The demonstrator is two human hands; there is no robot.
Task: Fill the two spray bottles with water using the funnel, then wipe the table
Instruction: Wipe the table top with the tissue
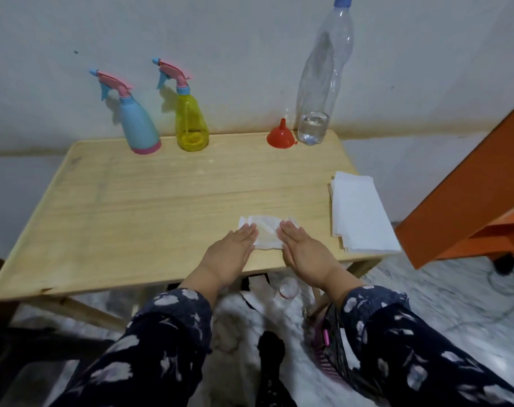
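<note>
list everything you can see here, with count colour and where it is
table: 1, light wood, centre, against the wall
spray bottle: 1, blue with pink base and trigger head, back left of table
spray bottle: 1, yellow with pink and blue trigger head, back of table, right of the blue one
funnel: 1, red, upside down, back right of table
water bottle: 1, clear with blue cap, a little water at the bottom, right of the funnel
tissue: 1, white, damp-looking, front of table under both hands
tissue stack: 1 pile, white, right edge of table
furniture: 1, orange, right of table
left hand: 1, flat on the tissue
right hand: 1, flat on the tissue
sleeves: 2, dark blue with white pattern
</note>
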